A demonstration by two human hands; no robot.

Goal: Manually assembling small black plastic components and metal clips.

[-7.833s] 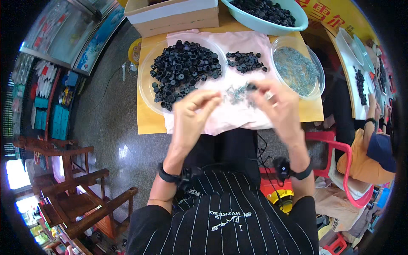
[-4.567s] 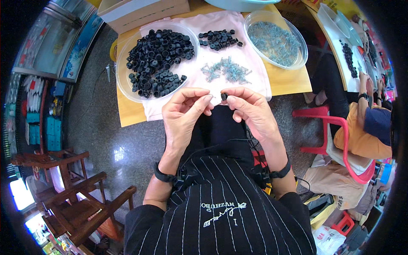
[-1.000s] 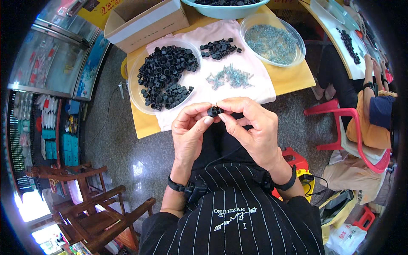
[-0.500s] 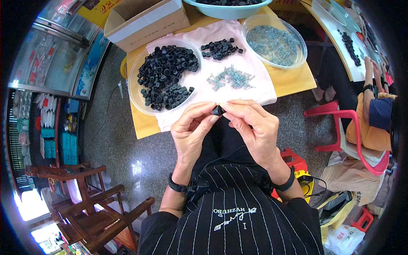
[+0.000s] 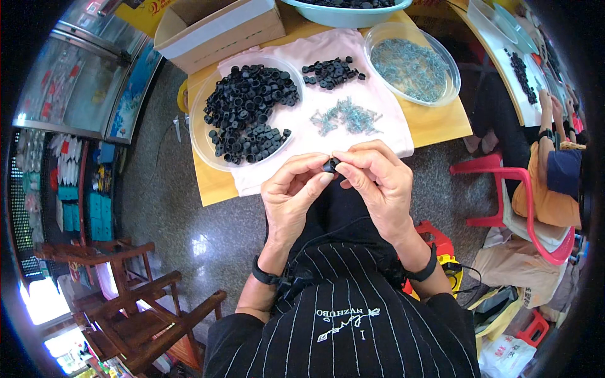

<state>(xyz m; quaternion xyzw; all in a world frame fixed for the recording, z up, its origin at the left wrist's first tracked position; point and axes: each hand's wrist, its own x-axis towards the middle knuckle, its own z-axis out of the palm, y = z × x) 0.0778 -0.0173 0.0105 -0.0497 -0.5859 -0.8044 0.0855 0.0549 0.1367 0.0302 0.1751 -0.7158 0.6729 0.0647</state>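
Observation:
Just past the table's near edge, my left hand [image 5: 291,192] and my right hand [image 5: 382,189] meet with thumbs and fingertips pinched on one small black plastic cap [image 5: 329,166]. Its round, hollow-looking side shows between the thumbs; my fingertips cover the rest. Beyond my hands, a loose pile of silver screws [image 5: 346,117] lies on a pale pink cloth [image 5: 296,53]. Farther back on that cloth is a small heap of black plastic pieces [image 5: 333,73]. To the left, many black caps [image 5: 249,104] fill a clear round tray [image 5: 196,129].
A clear tub [image 5: 455,85] of screws stands at the table's right, with a light blue basin [image 5: 346,16] behind. An open cardboard box [image 5: 220,38] occupies the far left corner. Rightward are a pink plastic chair [image 5: 529,189] and another person's arm [image 5: 547,120]; a wooden chair [image 5: 132,309] stands lower left.
Both hands keep their pinch on the black cap, which has shifted slightly to the right and turned a little. The piles look unchanged.

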